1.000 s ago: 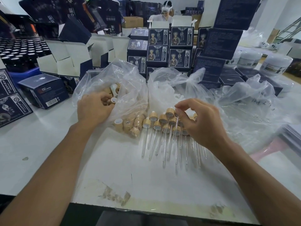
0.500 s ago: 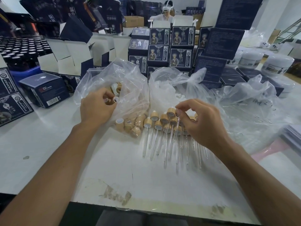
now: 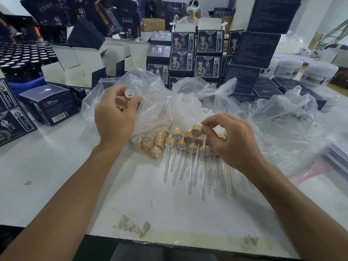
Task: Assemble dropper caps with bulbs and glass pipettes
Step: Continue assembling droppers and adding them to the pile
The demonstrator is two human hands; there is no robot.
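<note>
My left hand [image 3: 114, 117] is lifted above a clear bag of bamboo caps [image 3: 154, 117] and pinches one bamboo cap [image 3: 129, 94] between thumb and fingers, with more caps tucked in the palm. My right hand [image 3: 231, 142] hovers over a row of assembled droppers [image 3: 190, 147] lying on the white table, and pinches the top of a thin glass pipette [image 3: 203, 147] that hangs down from its fingertips. Loose bamboo caps [image 3: 148, 145] lie in the bag's lower end. White rubber bulbs [image 3: 206, 111] show inside the middle bag.
A third clear bag [image 3: 293, 129] with glass pipettes spreads to the right. Dark blue product boxes [image 3: 195, 53] are stacked behind, open cartons [image 3: 79, 66] and dark bottles [image 3: 20, 57] at the left, white jars [image 3: 318, 74] at the far right. A person sits in the background.
My left hand has come up out of the cap bag holding a bamboo cap. My right hand has stayed over the droppers with the pipette.
</note>
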